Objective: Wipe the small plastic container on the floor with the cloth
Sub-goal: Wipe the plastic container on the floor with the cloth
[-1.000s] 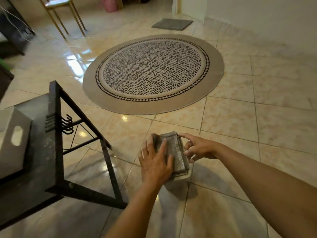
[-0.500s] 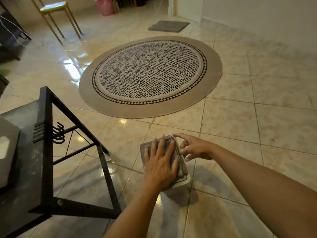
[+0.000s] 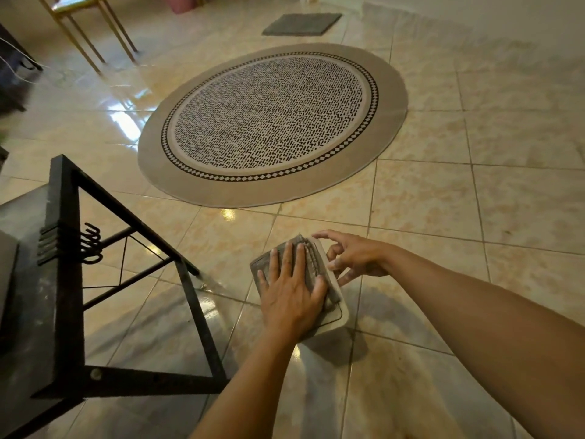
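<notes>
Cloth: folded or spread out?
Folded: the cloth shows stacked layered edges under the left hand, atop the container.

Left hand (image 3: pixel 289 299) lies flat on the cloth (image 3: pixel 269 264), cloth on top of the small plastic container (image 3: pixel 337 312), container on the floor (image 3: pixel 474 217). Right hand (image 3: pixel 354 256) just right of the left hand, fingertips at the container's far right edge. Container's near right corner sticks out from under the cloth, right of the left hand. Table frame (image 3: pixel 63 280) stands left of both hands, its nearest leg just left of the left wrist. Round rug (image 3: pixel 272 122) on the floor beyond the hands. Small mat (image 3: pixel 300 24) further beyond, past the rug. Chair (image 3: pixel 85 23) far beyond and left of the hands.
</notes>
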Demonstrator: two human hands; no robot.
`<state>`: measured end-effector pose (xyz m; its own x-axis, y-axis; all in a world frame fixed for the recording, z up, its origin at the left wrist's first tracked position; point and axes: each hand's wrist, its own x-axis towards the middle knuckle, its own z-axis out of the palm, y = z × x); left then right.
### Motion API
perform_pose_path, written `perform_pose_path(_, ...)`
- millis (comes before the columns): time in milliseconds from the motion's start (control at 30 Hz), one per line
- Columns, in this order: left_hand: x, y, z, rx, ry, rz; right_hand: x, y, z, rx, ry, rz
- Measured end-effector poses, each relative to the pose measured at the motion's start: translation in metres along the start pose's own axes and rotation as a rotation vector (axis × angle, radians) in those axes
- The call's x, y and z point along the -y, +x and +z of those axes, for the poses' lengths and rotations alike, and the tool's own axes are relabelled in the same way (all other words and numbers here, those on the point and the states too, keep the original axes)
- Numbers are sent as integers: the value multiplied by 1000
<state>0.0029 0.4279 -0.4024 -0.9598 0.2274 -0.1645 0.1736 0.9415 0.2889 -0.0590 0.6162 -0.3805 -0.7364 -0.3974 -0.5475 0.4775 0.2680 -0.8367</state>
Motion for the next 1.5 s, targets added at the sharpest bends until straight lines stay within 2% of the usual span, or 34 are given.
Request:
perform_pose_path(233,-20,-13,11,-56,60,45,0,-1,-1,2,2,-2)
perform_pose_path(433,-6,-12,4,-20,-64,-100,0,-2,1,-23,-5,-5)
perform_pose_path(533,-21,-29,5,23,-37,-41,0,-1,0,-16,0,-6)
perform_pose_path(667,-1,1,-10,81,15,64,-2,-1,0,-36,33,-8)
perform_pose_path(800,21,-1,-23,119,235,266,0,-2,0,-31,26,-8)
perform_pose_path(933,7,-9,-13,138,101,178,2,0,0,-15,7,-8)
perform_pose_path(1033,5,1,-5,55,115,141,2,0,2,-24,-11,-10)
perform_pose_path(1200,10,-4,-5,-122,-20,22,2,-2,3,-35,0,-17)
perform_pose_path(1333,9,-24,-1,-52,2,26,0,1,2,-25,4,-24)
perform_pose_path(1500,0,3,-2,14,59,62,0,0,3,-24,-9,-28)
